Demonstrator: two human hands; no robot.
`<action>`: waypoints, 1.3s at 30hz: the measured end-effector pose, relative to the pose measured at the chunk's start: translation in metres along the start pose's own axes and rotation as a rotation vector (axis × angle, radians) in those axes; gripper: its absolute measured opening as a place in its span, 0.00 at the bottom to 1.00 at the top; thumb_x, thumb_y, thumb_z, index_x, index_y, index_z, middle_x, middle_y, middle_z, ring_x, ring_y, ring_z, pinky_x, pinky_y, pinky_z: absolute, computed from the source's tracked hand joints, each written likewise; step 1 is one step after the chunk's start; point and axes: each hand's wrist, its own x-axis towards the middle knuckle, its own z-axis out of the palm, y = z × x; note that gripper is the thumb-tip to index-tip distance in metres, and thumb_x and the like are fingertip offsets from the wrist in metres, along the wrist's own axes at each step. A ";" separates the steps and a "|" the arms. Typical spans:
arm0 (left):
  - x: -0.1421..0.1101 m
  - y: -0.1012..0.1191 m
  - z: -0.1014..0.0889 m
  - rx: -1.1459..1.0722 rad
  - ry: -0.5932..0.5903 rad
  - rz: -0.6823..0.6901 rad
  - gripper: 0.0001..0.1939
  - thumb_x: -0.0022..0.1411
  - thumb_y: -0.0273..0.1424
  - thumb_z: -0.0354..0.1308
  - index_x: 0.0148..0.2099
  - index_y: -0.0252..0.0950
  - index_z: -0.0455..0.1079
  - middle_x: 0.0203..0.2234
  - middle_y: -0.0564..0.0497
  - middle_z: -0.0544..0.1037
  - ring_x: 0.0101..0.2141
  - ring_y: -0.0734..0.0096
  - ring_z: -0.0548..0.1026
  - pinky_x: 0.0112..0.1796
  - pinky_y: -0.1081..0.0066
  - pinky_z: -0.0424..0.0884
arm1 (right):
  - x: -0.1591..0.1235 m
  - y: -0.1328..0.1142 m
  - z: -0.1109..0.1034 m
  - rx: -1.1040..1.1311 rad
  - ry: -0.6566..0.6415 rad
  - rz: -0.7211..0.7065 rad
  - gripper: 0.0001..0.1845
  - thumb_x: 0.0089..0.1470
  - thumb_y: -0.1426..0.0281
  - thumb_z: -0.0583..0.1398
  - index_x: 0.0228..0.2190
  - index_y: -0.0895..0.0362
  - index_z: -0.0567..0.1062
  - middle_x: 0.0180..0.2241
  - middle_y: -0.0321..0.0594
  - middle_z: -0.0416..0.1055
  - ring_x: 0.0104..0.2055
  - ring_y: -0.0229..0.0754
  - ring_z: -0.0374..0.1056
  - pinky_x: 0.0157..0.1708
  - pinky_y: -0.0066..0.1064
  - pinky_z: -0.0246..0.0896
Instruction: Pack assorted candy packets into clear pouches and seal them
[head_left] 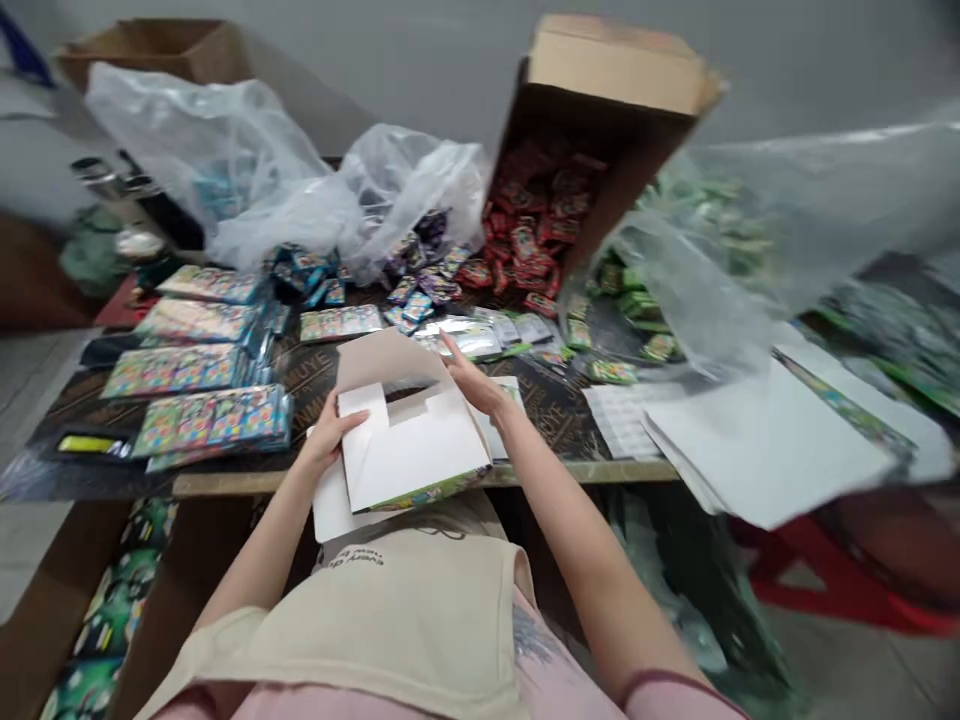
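Beige cloth apron (390, 620) nearest; beyond, an open white cardboard box (424, 455) overhangs the black printed worktop (559, 415). Left hand (327, 436) pinches 1 side; right hand (480, 388), fingers extended, grip indeterminable. Uneven pressure could crease the flaps.

One white carton (424, 455) is between one left hand (328, 435) and one right hand (480, 387). Left of the carton are four stacks of packet strips (214, 418); beyond it, two brown cardboard boxes (619, 70), plus red packets (525, 262) and purple packets (435, 285) too numerous to count.
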 end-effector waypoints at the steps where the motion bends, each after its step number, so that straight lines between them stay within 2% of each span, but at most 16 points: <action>1: -0.001 -0.001 -0.002 -0.036 -0.015 -0.022 0.40 0.36 0.27 0.73 0.53 0.39 0.62 0.37 0.50 0.77 0.34 0.66 0.76 0.38 0.67 0.73 | 0.001 -0.003 0.000 0.030 -0.055 -0.005 0.48 0.46 0.50 0.60 0.64 0.48 0.50 0.60 0.45 0.61 0.56 0.48 0.65 0.54 0.46 0.59; 3: -0.001 -0.004 0.001 -0.086 -0.035 -0.035 0.40 0.35 0.28 0.73 0.53 0.38 0.62 0.38 0.49 0.77 0.35 0.66 0.75 0.38 0.67 0.72 | -0.001 -0.008 0.001 0.078 -0.166 0.017 0.53 0.44 0.50 0.61 0.65 0.48 0.45 0.61 0.46 0.59 0.57 0.50 0.64 0.56 0.46 0.57; 5: -0.002 -0.005 0.005 -0.110 -0.034 -0.044 0.43 0.34 0.28 0.73 0.55 0.39 0.61 0.38 0.49 0.77 0.34 0.66 0.75 0.37 0.67 0.72 | -0.004 -0.011 0.003 0.000 -0.186 0.061 0.56 0.42 0.52 0.63 0.65 0.49 0.43 0.63 0.47 0.57 0.60 0.51 0.61 0.58 0.47 0.53; 9: -0.005 -0.006 0.008 -0.105 -0.014 -0.031 0.50 0.36 0.27 0.72 0.62 0.41 0.54 0.37 0.49 0.77 0.32 0.66 0.75 0.35 0.68 0.72 | -0.006 -0.001 0.011 -0.342 -0.039 0.048 0.62 0.32 0.63 0.70 0.65 0.52 0.48 0.67 0.48 0.46 0.66 0.54 0.47 0.64 0.46 0.39; 11: -0.005 -0.006 0.009 -0.096 -0.014 0.023 0.51 0.38 0.27 0.70 0.64 0.44 0.52 0.37 0.51 0.76 0.32 0.67 0.75 0.35 0.68 0.72 | -0.005 0.010 0.016 -0.389 0.065 -0.038 0.55 0.33 0.66 0.69 0.62 0.53 0.56 0.66 0.46 0.48 0.67 0.53 0.46 0.65 0.44 0.37; 13: -0.004 -0.008 0.010 -0.107 0.008 0.093 0.46 0.38 0.26 0.69 0.61 0.45 0.57 0.36 0.53 0.76 0.32 0.69 0.74 0.35 0.71 0.71 | -0.005 0.021 0.019 -0.312 0.142 -0.113 0.40 0.37 0.67 0.65 0.55 0.54 0.67 0.60 0.45 0.60 0.64 0.52 0.53 0.63 0.43 0.42; 16: -0.001 -0.013 0.012 -0.166 0.108 0.155 0.27 0.40 0.29 0.65 0.47 0.40 0.68 0.29 0.56 0.72 0.28 0.74 0.71 0.31 0.76 0.68 | -0.003 0.032 0.020 -0.143 0.205 -0.166 0.15 0.43 0.67 0.59 0.34 0.55 0.79 0.47 0.44 0.72 0.54 0.52 0.64 0.58 0.44 0.52; 18: 0.003 -0.014 0.011 -0.159 0.151 0.143 0.17 0.48 0.38 0.60 0.40 0.37 0.69 0.27 0.55 0.70 0.27 0.74 0.70 0.30 0.75 0.67 | -0.002 0.032 0.018 -0.087 0.206 -0.186 0.14 0.48 0.64 0.55 0.25 0.55 0.80 0.42 0.44 0.74 0.51 0.51 0.66 0.57 0.44 0.53; 19: 0.005 -0.014 0.009 -0.104 0.149 0.125 0.18 0.50 0.43 0.57 0.39 0.37 0.68 0.27 0.54 0.70 0.28 0.72 0.70 0.31 0.74 0.68 | -0.001 0.031 0.016 -0.096 0.191 -0.189 0.18 0.51 0.62 0.53 0.24 0.55 0.79 0.42 0.45 0.75 0.51 0.51 0.67 0.57 0.44 0.53; 22: 0.009 -0.008 0.000 0.320 0.050 0.110 0.31 0.46 0.48 0.63 0.50 0.38 0.67 0.41 0.48 0.72 0.40 0.63 0.72 0.42 0.66 0.68 | 0.003 0.021 0.012 -0.331 0.015 -0.190 0.20 0.48 0.54 0.59 0.34 0.55 0.80 0.48 0.45 0.71 0.54 0.52 0.64 0.58 0.44 0.51; 25: 0.008 -0.002 -0.004 0.835 -0.031 0.212 0.50 0.35 0.44 0.72 0.60 0.40 0.60 0.55 0.42 0.63 0.53 0.53 0.66 0.53 0.60 0.62 | 0.007 0.011 0.011 -0.692 -0.216 -0.200 0.43 0.30 0.56 0.72 0.51 0.53 0.72 0.56 0.48 0.63 0.60 0.56 0.57 0.59 0.45 0.50; 27: 0.005 0.000 0.000 1.078 -0.016 0.243 0.49 0.36 0.45 0.72 0.60 0.39 0.60 0.55 0.41 0.63 0.54 0.50 0.65 0.54 0.59 0.62 | 0.007 0.008 0.014 -0.862 -0.287 -0.203 0.50 0.29 0.57 0.73 0.55 0.54 0.67 0.54 0.50 0.63 0.58 0.56 0.57 0.58 0.45 0.52; 30: -0.003 -0.002 0.013 1.299 0.080 0.239 0.42 0.42 0.48 0.69 0.58 0.38 0.63 0.50 0.41 0.67 0.50 0.48 0.70 0.50 0.58 0.65 | 0.004 0.008 0.021 -1.045 -0.270 -0.196 0.51 0.31 0.59 0.73 0.57 0.55 0.64 0.50 0.51 0.64 0.54 0.57 0.60 0.54 0.46 0.56; 33: -0.008 -0.004 0.022 1.354 0.177 0.258 0.41 0.43 0.48 0.68 0.57 0.37 0.64 0.49 0.40 0.68 0.49 0.46 0.71 0.48 0.57 0.66 | 0.001 0.007 0.027 -1.162 -0.194 -0.172 0.51 0.32 0.61 0.72 0.58 0.54 0.63 0.48 0.52 0.64 0.52 0.60 0.61 0.52 0.49 0.57; 35: -0.008 -0.004 0.020 1.280 0.175 0.279 0.41 0.42 0.47 0.69 0.56 0.37 0.64 0.50 0.40 0.68 0.50 0.45 0.70 0.50 0.56 0.65 | 0.000 0.007 0.026 -1.144 -0.184 -0.166 0.51 0.32 0.60 0.73 0.58 0.55 0.63 0.49 0.53 0.64 0.52 0.61 0.61 0.53 0.50 0.56; 39: -0.015 -0.004 0.006 0.694 0.182 0.282 0.42 0.46 0.46 0.66 0.61 0.40 0.58 0.56 0.40 0.65 0.53 0.52 0.68 0.51 0.59 0.65 | -0.003 0.009 0.012 -0.801 -0.216 -0.227 0.39 0.47 0.54 0.64 0.58 0.51 0.63 0.57 0.49 0.61 0.59 0.54 0.57 0.59 0.46 0.50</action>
